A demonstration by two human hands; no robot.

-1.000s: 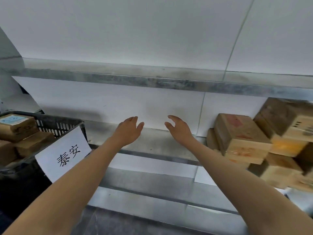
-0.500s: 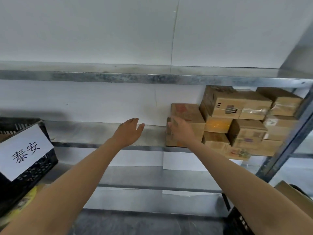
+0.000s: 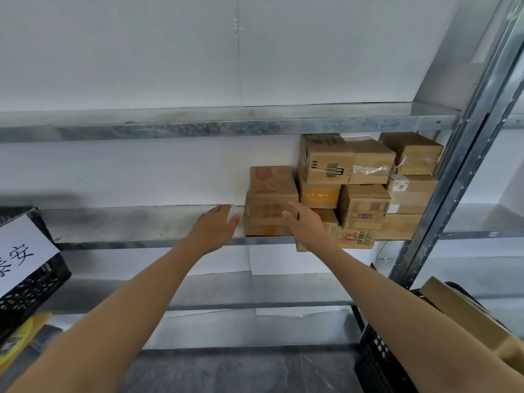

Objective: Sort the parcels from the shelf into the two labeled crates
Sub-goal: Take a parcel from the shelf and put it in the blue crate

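Several brown cardboard parcels are stacked at the right end of the metal shelf (image 3: 136, 225). The leftmost stack has a parcel with red print (image 3: 272, 185) on top of another parcel (image 3: 263, 222). My right hand (image 3: 306, 222) reaches in front of this stack with fingers straight, at or just short of the lower parcel's front. My left hand (image 3: 214, 231) hovers open just left of the stack, holding nothing. A black crate (image 3: 34, 282) with a white paper label (image 3: 22, 251) stands at the left edge.
A second black crate (image 3: 380, 358) sits low at the right with a cardboard parcel (image 3: 465, 316) in it. A metal upright post (image 3: 453, 177) bounds the shelf on the right. Another shelf board (image 3: 226, 123) runs above the parcels.
The view has swung right, so the labeled crate slid toward the left edge. Both hands have come nearer the leftmost parcel stack; the right hand is now in front of it.
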